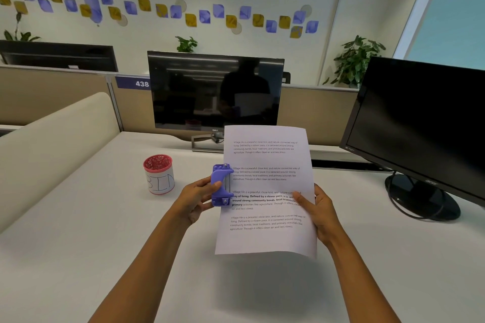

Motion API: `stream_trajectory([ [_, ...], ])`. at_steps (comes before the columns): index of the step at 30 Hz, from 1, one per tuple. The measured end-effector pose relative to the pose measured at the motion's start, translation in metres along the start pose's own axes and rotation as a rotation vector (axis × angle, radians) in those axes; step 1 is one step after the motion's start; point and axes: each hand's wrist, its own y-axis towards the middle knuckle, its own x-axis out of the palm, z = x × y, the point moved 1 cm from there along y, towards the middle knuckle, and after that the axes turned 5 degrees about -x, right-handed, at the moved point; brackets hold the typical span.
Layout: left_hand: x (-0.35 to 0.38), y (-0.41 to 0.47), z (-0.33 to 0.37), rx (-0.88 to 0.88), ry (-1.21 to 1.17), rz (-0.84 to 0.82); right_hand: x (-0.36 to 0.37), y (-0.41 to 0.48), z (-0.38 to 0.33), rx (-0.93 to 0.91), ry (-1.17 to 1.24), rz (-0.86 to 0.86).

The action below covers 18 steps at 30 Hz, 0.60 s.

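Observation:
A printed white sheet of paper (267, 186) hangs upright above the desk, with several short text paragraphs on it. My right hand (316, 211) pinches its right edge, thumb on the front. A purple hole punch (221, 185) sits over the sheet's left edge at mid-height. My left hand (198, 196) grips the punch, thumb on its front face and fingers behind it.
A small cup (159, 174) with a red patterned rim and "BIN" written on it stands on the white desk (105, 231) to the left. A dark Dell monitor (215, 92) stands behind the paper, another monitor (425, 123) at the right. A beige partition (52, 144) borders the left.

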Motion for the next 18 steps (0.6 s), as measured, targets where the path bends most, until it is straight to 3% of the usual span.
stream_trajectory([
  [18,0.0067,-0.0052,0.0049,0.015,0.032,0.015,-0.0002,0.0023,0.0018,-0.008,-0.016,-0.004],
])
